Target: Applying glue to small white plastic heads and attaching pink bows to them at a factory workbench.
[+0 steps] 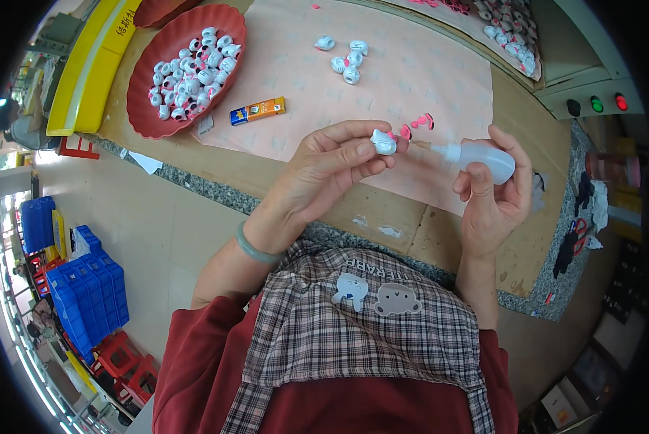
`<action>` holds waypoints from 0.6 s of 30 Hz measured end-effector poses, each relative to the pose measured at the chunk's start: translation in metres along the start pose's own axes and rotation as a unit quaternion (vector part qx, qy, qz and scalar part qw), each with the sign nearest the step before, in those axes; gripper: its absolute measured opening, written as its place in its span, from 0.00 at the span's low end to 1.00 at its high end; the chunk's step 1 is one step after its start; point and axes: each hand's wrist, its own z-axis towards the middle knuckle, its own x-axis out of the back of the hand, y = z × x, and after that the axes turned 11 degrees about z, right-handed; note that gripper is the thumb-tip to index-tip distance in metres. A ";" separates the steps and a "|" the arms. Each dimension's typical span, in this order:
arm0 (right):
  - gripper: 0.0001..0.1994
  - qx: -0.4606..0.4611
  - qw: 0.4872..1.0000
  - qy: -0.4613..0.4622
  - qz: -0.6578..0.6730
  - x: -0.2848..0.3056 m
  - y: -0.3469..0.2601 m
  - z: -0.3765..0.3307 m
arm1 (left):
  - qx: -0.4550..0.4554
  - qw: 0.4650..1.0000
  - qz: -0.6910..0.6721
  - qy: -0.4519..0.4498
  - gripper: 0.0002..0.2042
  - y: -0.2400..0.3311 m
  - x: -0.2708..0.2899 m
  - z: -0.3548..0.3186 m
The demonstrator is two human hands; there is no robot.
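Observation:
Between thumb and fingers of my left hand (339, 153) is a small white figurine head (384, 143) with a bit of pink at its top. My right hand (494, 188) is wrapped round a translucent white squeeze bottle (487, 162). The bottle lies nearly sideways, its thin nozzle (427, 147) pointing left at the head; whether they touch I cannot tell. Small pink pieces (426, 121) lie on the pale pink sheet (303, 72) just beyond the nozzle. Farther off on that sheet sits a loose group of several white heads (351, 64).
A red scalloped bowl (140, 116) full of white and pink heads stands at the far left, near an orange and blue box (258, 111). More parts lie on a sheet (509, 47) at the far right. Red-handled scissors (579, 235) are by the right edge. Blue crates (89, 300) stand on the floor.

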 end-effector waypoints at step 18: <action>0.20 0.123 0.977 -0.060 -0.166 0.003 0.003 -0.011 | -0.026 0.997 0.068 0.002 0.13 -0.001 -0.003 0.002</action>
